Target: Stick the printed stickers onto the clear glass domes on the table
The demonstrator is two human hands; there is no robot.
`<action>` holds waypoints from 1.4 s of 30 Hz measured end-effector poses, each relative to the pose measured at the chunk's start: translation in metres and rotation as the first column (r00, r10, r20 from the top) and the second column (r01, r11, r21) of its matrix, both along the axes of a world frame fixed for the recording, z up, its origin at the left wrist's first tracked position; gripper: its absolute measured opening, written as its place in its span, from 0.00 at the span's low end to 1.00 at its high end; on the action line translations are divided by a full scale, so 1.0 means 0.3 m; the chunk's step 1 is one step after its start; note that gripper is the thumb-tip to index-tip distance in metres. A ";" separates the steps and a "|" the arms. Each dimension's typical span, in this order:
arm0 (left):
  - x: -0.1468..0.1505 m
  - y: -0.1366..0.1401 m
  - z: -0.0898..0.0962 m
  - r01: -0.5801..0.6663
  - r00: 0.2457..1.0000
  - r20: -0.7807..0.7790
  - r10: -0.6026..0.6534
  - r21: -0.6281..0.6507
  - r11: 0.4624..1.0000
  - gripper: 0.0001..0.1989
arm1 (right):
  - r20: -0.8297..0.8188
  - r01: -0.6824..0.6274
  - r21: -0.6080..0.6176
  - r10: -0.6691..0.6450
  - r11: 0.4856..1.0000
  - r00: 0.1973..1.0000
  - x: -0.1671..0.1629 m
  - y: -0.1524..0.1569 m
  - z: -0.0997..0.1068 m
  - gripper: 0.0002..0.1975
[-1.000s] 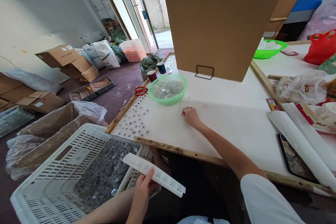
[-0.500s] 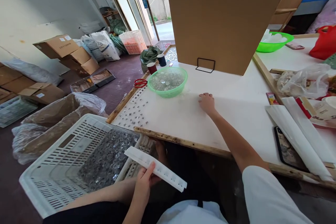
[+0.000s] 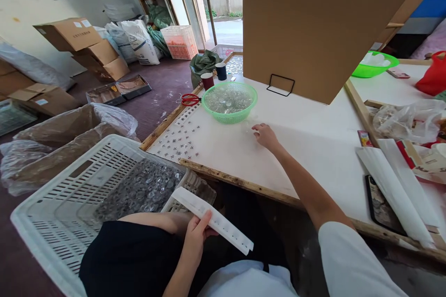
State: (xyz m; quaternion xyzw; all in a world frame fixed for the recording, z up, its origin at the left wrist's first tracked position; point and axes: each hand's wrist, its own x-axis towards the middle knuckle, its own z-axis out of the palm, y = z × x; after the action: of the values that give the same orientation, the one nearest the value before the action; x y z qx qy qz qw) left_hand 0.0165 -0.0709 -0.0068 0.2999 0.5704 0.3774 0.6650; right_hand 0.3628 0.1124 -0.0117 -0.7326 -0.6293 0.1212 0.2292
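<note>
My left hand grips a long white strip with a row of small dark dots along it, held slanting above my lap. My right hand rests low over the white tabletop, fingers stretched out and slightly apart. Just beyond its fingertips lie a few faint clear pieces, hard to make out. Behind them stands a light green basket heaped with small clear pieces. Small dark-marked pieces are spread in rows on the table's left side.
A white crate full of clear pieces sits at my left, against the table's wooden edge. Red scissors and two cups lie beyond. A tall cardboard sheet stands at the back. White rolls and a phone lie right.
My right hand has moved left, towards the clear pieces by the green basket, and its fingers have stretched out. My left hand keeps hold of the strip. The view has shifted slightly.
</note>
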 end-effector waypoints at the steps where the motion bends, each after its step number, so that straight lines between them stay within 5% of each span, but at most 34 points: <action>1: -0.001 -0.002 -0.002 -0.013 1.000 -0.002 0.013 0.004 1.000 0.20 | 0.003 0.011 0.000 -0.011 1.000 1.000 -0.018 0.024 -0.002 0.15; 7: -0.027 -0.016 -0.014 -0.072 0.997 0.000 0.072 0.012 0.997 0.20 | -0.036 0.091 -0.036 -0.093 0.995 0.995 -0.060 0.079 -0.020 0.12; 17: 0.048 0.036 -0.006 0.015 0.999 0.051 -0.013 -0.039 0.999 0.20 | -0.222 -0.004 -0.374 -0.085 0.927 0.971 0.092 0.032 0.047 0.06; 22: 0.085 0.064 -0.015 0.019 0.998 0.066 -0.015 -0.056 0.998 0.22 | -0.136 0.041 -0.278 -0.081 0.960 0.987 0.042 0.072 0.064 0.05; 27: 0.076 0.071 -0.050 0.022 0.998 0.053 -0.018 -0.080 0.997 0.23 | -0.064 -0.092 -0.113 0.085 0.989 0.994 -0.090 0.162 0.026 0.19; 30: 0.071 0.087 -0.042 -0.007 0.999 0.049 0.010 -0.071 0.997 0.22 | -0.053 -0.145 -0.112 0.140 0.983 0.989 -0.120 0.188 0.001 0.14; 36: 0.101 0.142 0.001 -0.047 0.997 0.052 0.051 -0.092 0.995 0.22 | -0.300 -0.137 -0.108 0.099 0.985 0.949 -0.045 0.187 -0.006 0.14; 42: 0.142 0.191 0.008 -0.043 0.992 0.119 0.050 -0.064 0.997 0.21 | -0.674 -0.035 -0.159 -0.082 0.987 0.734 0.087 0.132 0.011 0.14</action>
State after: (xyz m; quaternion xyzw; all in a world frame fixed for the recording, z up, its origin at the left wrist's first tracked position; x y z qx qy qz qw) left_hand 0.0590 -0.0136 -0.0044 0.2428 0.5473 0.3925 0.6982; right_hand 0.3889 0.1520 -0.0084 -0.6620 -0.4812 0.4270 0.3845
